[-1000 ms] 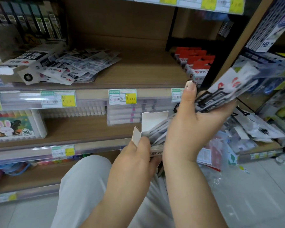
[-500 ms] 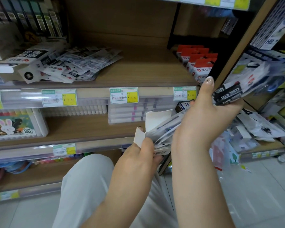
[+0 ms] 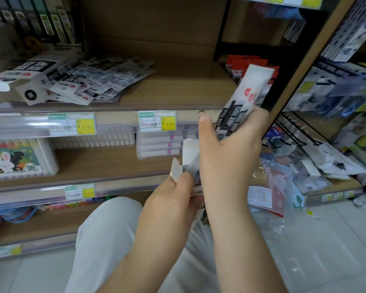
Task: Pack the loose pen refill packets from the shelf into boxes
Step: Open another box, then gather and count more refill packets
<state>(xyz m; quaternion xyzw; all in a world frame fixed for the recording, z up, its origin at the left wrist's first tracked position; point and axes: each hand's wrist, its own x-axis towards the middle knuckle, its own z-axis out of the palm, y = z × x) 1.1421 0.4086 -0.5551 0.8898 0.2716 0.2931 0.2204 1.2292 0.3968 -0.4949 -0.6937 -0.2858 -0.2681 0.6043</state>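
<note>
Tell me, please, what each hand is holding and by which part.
Right hand grips the refill packets around their middle; left hand holds the box near its open flaps.

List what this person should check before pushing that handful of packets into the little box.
1. Firm grip on the load: ok. The right hand grips the bundle of packets around its middle.
2. Box is held steady: ok. The left hand holds the box from below.
3. Box mouth is open: ok. Its flaps stand up and apart.
4. Bundle's lower end is lined up with the mouth: cannot tell, the right hand hides it.
5. Packets are squared up evenly: cannot tell, the bundle is blurred.
6. Shelf is cleared: not ok. A pile of loose packets lies on it.
</note>
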